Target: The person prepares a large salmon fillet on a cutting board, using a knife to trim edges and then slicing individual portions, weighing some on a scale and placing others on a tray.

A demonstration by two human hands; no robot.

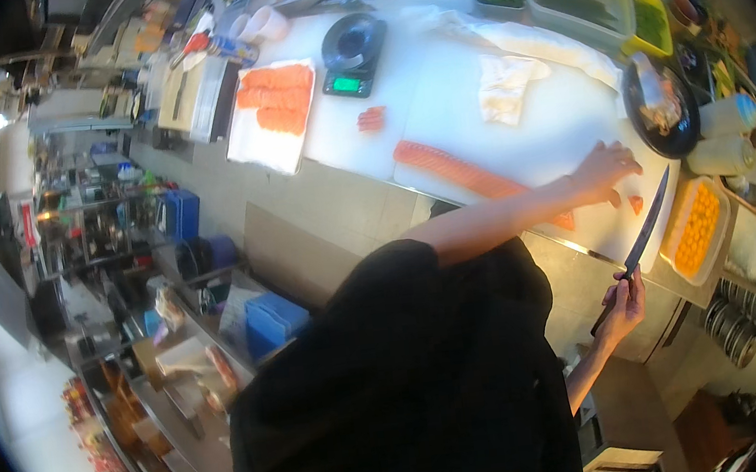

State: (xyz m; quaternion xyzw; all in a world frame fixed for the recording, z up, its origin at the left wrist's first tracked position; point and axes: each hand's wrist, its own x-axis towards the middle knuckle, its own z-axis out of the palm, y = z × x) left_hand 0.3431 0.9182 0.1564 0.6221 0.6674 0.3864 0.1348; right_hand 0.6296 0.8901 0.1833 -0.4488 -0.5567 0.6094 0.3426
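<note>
My right hand [624, 307] grips the dark handle of a long kitchen knife [648, 225], its blade pointing away from me over the board's right end. My left hand [603, 174] hovers over the white cutting board [433, 99] with fingers apart; I see nothing in it. Beside its fingertips lies a small piece of salmon [636, 204]. A long salmon fillet [457, 171] stretches along the near edge, partly covered by my left forearm. Farther left rest a few salmon slices [371, 119].
A digital scale [346, 86] bears a black bowl [352, 40]. Left of it, a white tray [259, 153] holds salmon portions. A white cloth [507, 87] lies on the board. Around the right side stand a black bowl [651, 138], squeeze bottles [718, 155] and a container of orange-yellow pieces [695, 230].
</note>
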